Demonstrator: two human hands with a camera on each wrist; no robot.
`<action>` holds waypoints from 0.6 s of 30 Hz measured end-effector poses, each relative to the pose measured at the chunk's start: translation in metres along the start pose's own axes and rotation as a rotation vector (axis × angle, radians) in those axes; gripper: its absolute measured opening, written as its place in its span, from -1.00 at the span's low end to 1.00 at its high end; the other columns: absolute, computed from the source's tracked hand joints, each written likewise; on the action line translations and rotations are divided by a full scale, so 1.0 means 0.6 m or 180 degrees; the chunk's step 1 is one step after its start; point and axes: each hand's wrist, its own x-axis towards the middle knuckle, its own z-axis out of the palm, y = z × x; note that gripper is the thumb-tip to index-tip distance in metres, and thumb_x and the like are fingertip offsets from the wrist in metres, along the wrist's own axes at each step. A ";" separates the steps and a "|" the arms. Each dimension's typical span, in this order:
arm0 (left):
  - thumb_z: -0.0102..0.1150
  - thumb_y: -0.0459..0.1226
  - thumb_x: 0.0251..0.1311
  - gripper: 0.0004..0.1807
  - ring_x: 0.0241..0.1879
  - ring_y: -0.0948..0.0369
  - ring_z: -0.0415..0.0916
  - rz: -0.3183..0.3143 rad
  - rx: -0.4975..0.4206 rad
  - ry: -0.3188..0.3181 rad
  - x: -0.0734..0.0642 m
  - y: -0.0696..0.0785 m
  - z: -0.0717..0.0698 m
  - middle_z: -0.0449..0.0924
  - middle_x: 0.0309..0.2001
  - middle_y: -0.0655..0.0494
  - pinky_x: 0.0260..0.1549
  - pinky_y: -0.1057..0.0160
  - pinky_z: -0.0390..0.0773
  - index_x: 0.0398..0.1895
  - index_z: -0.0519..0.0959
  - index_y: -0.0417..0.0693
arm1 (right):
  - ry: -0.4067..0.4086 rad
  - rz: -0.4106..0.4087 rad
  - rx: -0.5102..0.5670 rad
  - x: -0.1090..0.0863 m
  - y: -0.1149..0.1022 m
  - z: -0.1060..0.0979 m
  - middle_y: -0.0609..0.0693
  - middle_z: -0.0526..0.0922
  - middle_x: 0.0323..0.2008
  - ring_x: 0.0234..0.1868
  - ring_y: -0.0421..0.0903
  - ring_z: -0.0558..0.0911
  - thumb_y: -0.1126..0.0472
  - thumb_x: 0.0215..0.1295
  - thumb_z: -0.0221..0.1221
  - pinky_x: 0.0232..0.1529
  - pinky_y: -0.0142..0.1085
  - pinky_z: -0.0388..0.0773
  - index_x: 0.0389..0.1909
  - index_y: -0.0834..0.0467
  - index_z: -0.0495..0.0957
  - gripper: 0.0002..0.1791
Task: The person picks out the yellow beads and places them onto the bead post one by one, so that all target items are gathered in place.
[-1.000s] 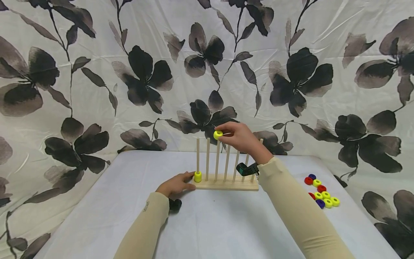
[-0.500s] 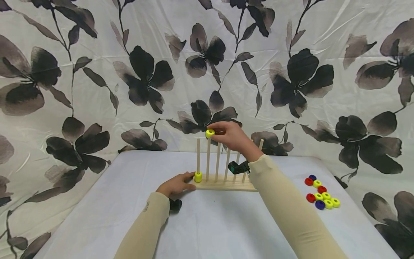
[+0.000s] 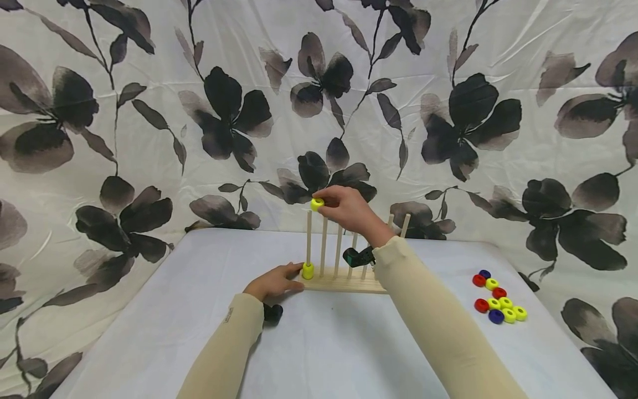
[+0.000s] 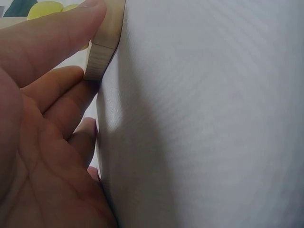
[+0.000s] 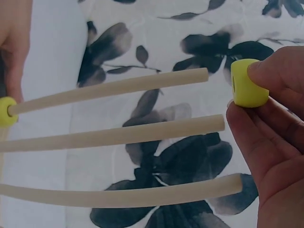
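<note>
My right hand [image 3: 346, 209] pinches a yellow bead [image 3: 317, 204] between thumb and fingers, just above the tip of the leftmost peg [image 3: 308, 238]. Seen from the right wrist, the held bead [image 5: 249, 84] is apart from the peg tips, its hole facing them. Another yellow bead [image 3: 307, 271] sits at the foot of that leftmost peg. The pegs rise from a pale wooden base [image 3: 344, 284]. My left hand [image 3: 273, 281] grips the left end of this base; in the left wrist view the thumb [image 4: 61, 35] lies along one side, fingertips at the other.
Loose yellow beads [image 3: 508, 315], red beads [image 3: 481, 305] and blue beads [image 3: 495, 316] lie on the right of the white-covered table [image 3: 299, 354]. A floral cloth [image 3: 249, 33] hangs behind. The right forearm crosses over the base's right end.
My right hand has moved left with the yellow bead, passing over other pegs to the leftmost one. The left hand stays on the base. The head view has shifted slightly.
</note>
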 end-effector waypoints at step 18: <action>0.27 0.03 0.17 -0.22 0.54 -0.07 -0.12 0.0018 0.0082 -0.0033 -0.002 0.004 -0.003 0.02 0.53 -0.03 0.44 -0.25 -0.06 0.47 0.21 0.31 | -0.0053 0.0008 -0.0154 0.015 0.002 0.020 0.01 0.66 0.04 0.07 -0.09 0.66 0.18 0.34 0.19 0.09 -0.23 0.61 0.11 0.09 0.59 -0.67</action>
